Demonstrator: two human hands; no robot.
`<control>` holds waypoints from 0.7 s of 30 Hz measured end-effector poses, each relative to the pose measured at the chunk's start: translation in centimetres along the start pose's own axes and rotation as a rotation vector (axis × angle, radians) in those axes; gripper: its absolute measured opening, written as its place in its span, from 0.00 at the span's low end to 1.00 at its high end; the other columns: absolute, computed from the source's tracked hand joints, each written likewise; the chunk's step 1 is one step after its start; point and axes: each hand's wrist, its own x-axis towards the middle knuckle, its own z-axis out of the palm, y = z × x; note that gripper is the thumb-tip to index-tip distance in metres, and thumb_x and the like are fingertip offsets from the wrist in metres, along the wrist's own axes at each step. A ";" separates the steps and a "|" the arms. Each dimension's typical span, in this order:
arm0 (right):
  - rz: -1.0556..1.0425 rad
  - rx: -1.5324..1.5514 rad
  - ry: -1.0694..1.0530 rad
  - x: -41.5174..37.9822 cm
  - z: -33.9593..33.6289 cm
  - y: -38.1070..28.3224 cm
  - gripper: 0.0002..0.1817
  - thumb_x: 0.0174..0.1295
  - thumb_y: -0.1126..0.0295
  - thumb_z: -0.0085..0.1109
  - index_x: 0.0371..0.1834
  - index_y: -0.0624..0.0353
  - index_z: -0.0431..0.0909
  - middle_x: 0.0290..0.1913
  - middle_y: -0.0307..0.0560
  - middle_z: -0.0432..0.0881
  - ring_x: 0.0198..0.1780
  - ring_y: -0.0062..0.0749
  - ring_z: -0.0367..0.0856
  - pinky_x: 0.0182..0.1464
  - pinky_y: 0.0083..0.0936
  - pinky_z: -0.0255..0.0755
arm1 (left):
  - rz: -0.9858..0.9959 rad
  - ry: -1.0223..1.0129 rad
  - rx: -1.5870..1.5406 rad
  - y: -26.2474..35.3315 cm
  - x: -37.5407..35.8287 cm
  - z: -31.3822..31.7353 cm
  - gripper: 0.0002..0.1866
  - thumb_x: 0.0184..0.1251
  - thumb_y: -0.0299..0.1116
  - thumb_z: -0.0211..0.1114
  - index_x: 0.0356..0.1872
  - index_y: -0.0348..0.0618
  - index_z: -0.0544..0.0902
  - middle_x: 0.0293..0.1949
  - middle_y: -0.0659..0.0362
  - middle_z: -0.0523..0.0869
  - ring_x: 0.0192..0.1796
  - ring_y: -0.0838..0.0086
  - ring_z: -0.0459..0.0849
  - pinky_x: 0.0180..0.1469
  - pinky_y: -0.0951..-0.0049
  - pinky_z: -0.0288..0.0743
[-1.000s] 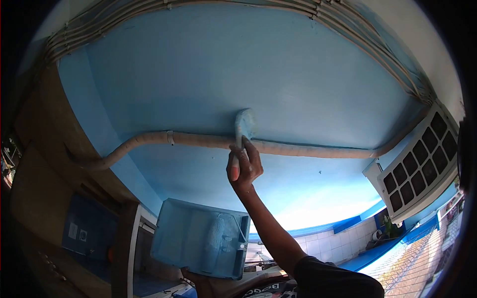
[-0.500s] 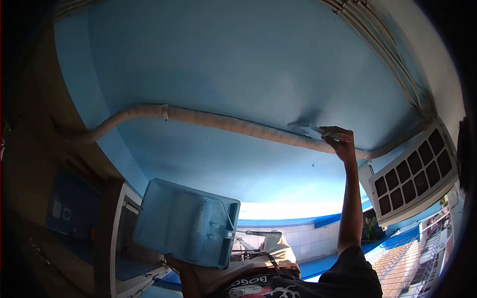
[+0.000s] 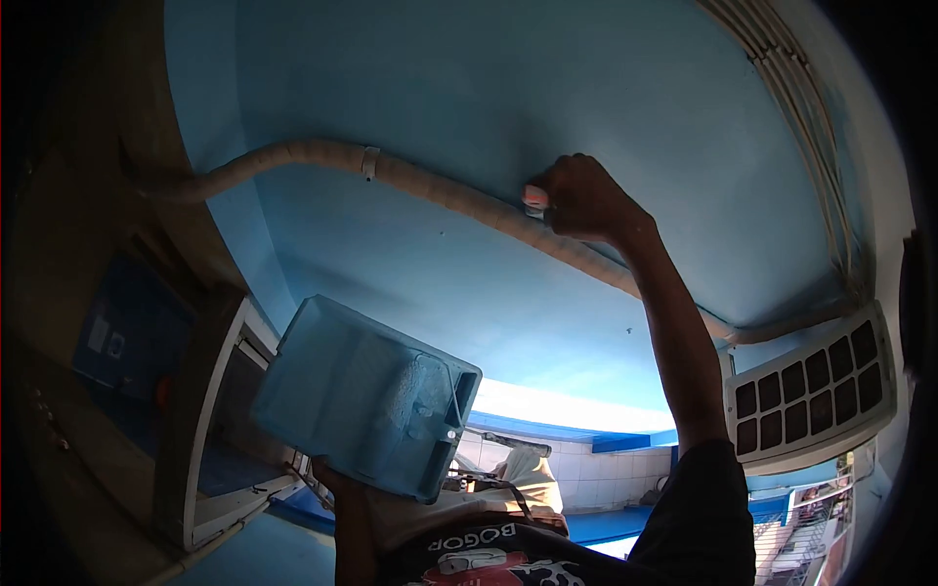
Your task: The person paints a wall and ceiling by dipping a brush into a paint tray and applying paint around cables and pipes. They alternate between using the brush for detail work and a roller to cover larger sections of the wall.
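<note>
My right hand (image 3: pixel 583 200) is raised to the blue ceiling, fingers closed around a paintbrush handle (image 3: pixel 534 200); the bristles are hidden behind the hand, against the wrapped beige pipe (image 3: pixel 430 190). My left hand (image 3: pixel 337 481) holds up a light blue paint tray (image 3: pixel 363 396) from below; only part of the hand shows under the tray. A small roller lies inside the tray near its right end.
The wrapped pipe runs across the ceiling from the left wall to a white vent grille (image 3: pixel 811 391) at right. Cable runs (image 3: pixel 811 117) follow the ceiling's upper right edge. A white door frame (image 3: pixel 200 420) stands at left. A tiled wall (image 3: pixel 606 479) shows below.
My right hand has moved left along the pipe with the brush, from near the grille to the pipe's middle. The tray has stayed roughly in place as the view shifted.
</note>
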 end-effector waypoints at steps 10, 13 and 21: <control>-0.798 -0.313 0.470 1.9 -3.3 -0.9 0.10 0.45 0.67 0.76 0.32 0.51 0.89 0.41 0.41 0.89 0.48 0.33 0.87 0.52 0.26 0.84 | 0.035 0.003 -0.035 0.7 -1.3 2.0 0.35 0.65 0.44 0.58 0.70 0.35 0.67 0.66 0.46 0.72 0.67 0.51 0.73 0.67 0.49 0.73; -0.782 -0.371 0.184 -4.1 -0.8 2.5 0.10 0.40 0.65 0.79 0.24 0.53 0.87 0.41 0.40 0.88 0.57 0.31 0.83 0.56 0.25 0.83 | -0.013 -0.114 -0.113 0.2 -1.0 0.9 0.35 0.64 0.42 0.58 0.70 0.34 0.67 0.65 0.45 0.73 0.66 0.50 0.74 0.66 0.47 0.74; -0.380 -0.376 -0.560 -6.6 -3.3 1.3 0.09 0.49 0.72 0.77 0.35 0.52 0.91 0.35 0.41 0.90 0.41 0.31 0.88 0.46 0.30 0.83 | -0.077 -0.080 -0.160 -0.4 0.2 -0.9 0.38 0.57 0.40 0.59 0.70 0.35 0.67 0.65 0.46 0.74 0.67 0.49 0.73 0.67 0.47 0.73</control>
